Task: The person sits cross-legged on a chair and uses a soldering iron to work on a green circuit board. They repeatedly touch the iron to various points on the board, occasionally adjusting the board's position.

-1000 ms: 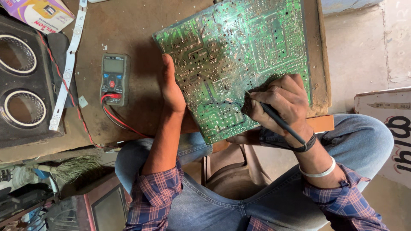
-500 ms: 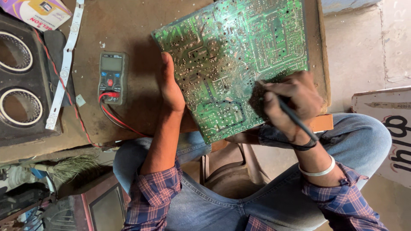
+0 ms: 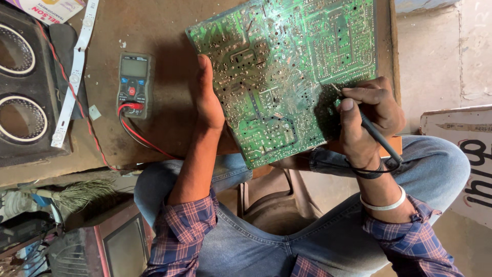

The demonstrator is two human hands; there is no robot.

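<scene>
I am looking down on a large green circuit board [image 3: 287, 77], which is lying solder side up over the near right part of the brown table [image 3: 154, 31], its near corner hanging past the table's near edge above my knees. My left hand [image 3: 209, 100] is resting flat against the board's left edge, fingers stretched out and together, steadying it rather than closing around it. My right hand [image 3: 366, 118] is pinching a black probe [image 3: 376, 136] between thumb and fingers like a pen, and I am pressing its tip onto the board near the right edge. The probe's black lead is looping around my right wrist. A grey multimeter [image 3: 134, 84] is lying on the table well to the left of the board, with red and black leads [image 3: 138, 136] running from its near end toward the table's near edge. A white strip [image 3: 74, 77] is lying along the table's left edge, beside a black speaker box [image 3: 20, 87].
</scene>
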